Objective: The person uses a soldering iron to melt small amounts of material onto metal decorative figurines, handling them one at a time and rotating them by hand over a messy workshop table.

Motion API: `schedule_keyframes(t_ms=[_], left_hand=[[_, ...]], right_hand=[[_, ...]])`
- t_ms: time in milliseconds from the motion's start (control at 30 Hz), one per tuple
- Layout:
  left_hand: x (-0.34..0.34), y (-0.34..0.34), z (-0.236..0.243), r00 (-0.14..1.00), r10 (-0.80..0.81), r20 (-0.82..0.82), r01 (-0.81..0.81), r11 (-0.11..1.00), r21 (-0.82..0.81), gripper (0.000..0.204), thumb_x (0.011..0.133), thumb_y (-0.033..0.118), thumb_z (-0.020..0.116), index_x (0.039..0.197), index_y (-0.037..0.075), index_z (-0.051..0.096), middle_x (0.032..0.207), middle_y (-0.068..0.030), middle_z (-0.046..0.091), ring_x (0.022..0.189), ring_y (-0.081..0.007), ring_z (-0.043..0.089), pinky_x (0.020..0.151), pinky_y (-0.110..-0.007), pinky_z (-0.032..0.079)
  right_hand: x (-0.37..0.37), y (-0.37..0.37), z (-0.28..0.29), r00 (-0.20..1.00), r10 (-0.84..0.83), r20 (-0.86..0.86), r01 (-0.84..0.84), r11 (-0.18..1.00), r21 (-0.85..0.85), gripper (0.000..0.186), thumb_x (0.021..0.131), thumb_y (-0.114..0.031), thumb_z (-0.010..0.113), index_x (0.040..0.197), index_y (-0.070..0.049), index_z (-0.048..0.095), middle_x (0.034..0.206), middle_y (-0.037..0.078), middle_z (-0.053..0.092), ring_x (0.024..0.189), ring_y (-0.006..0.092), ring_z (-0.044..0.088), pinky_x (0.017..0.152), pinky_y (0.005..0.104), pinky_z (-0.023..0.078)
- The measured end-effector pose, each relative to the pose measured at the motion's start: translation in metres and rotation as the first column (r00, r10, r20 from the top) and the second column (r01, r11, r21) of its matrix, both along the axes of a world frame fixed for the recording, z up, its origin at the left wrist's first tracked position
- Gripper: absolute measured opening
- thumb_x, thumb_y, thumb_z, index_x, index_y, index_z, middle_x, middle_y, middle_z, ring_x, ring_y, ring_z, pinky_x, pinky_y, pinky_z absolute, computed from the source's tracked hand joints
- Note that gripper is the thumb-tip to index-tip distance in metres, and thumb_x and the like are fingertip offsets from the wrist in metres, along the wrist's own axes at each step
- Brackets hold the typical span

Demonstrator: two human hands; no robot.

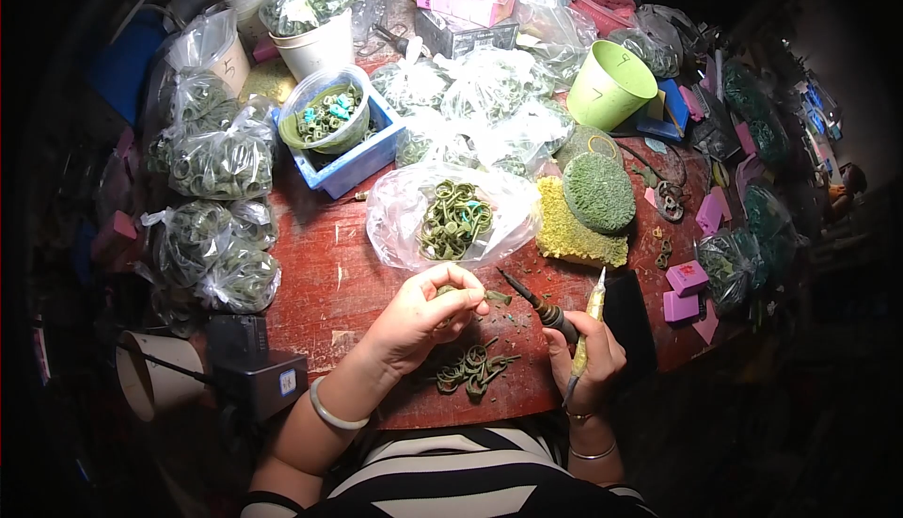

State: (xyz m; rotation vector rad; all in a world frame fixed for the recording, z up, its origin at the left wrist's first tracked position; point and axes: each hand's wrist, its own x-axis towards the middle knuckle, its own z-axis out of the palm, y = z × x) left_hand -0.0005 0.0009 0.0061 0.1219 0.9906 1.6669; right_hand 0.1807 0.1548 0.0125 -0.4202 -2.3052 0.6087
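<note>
My left hand is closed in a pinch on a small green piece, whose end pokes out past the fingertips. In my right hand are two tools. One is a dark soldering-iron-like pen, its tip pointing toward the left hand. The other is a slim pointed tool with a yellowish wrapped handle, its tip upward. Between my forearms lies a loose heap of green ring-shaped pieces. Beyond the left hand, an opened clear plastic bag holds more green rings.
A yellow sponge-like block and a round green pad sit right of the bag. A clear tub stands in a blue basin. Tied bags, a green bucket and pink blocks surround the red tabletop.
</note>
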Motion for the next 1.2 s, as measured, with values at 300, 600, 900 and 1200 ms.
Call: schedule_keyframes(t_ms=[300,600,900,1200], left_hand=[[0.0002,0.0006,0.0015,1.0,0.0,-0.003,0.0,1.0,-0.023,0.009,0.095,0.012,0.066,0.101,0.006,0.063,0.088,-0.0053,0.068,0.06,-0.0036,0.05,0.051,-0.016,0.037],[0.0001,0.0,-0.0003,1.0,0.028,-0.009,-0.028,0.999,-0.03,0.009,0.093,0.009,0.067,0.097,0.007,0.059,0.089,-0.0071,0.069,0.058,-0.0028,0.048,0.05,-0.016,0.035],[-0.0015,-0.0024,-0.0011,1.0,-0.015,-0.01,0.015,1.0,0.018,0.017,0.087,0.005,0.073,0.095,0.007,0.059,0.089,-0.007,0.068,0.059,-0.003,0.046,0.052,-0.016,0.035],[0.0012,-0.0002,0.0042,0.999,-0.021,-0.03,0.021,1.0,0.002,0.023,0.084,0.004,0.076,0.102,0.008,0.062,0.087,0.0028,0.06,0.062,-0.0017,0.047,0.054,-0.017,0.035]], right_hand=[[0.0004,0.0014,-0.0019,1.0,-0.005,0.004,0.005,1.0,0.03,0.028,0.081,-0.015,0.082,0.099,-0.001,0.066,0.079,0.011,0.067,0.063,0.0289,0.066,0.057,0.0347,0.053],[-0.0006,0.0011,-0.0015,1.0,0.006,0.002,-0.006,1.0,0.006,0.028,0.081,-0.014,0.082,0.098,-0.001,0.065,0.079,0.012,0.067,0.064,0.0292,0.066,0.057,0.0346,0.053],[-0.0013,-0.0005,0.0004,1.0,0.011,0.013,-0.011,1.0,-0.017,0.026,0.083,-0.013,0.081,0.097,0.0,0.063,0.08,0.014,0.066,0.065,0.0283,0.065,0.059,0.0335,0.051],[-0.0019,0.0006,-0.0003,1.0,0.012,0.007,-0.012,1.0,0.009,0.027,0.08,-0.012,0.082,0.098,-0.001,0.065,0.078,0.012,0.066,0.063,0.0293,0.065,0.056,0.0345,0.052]])
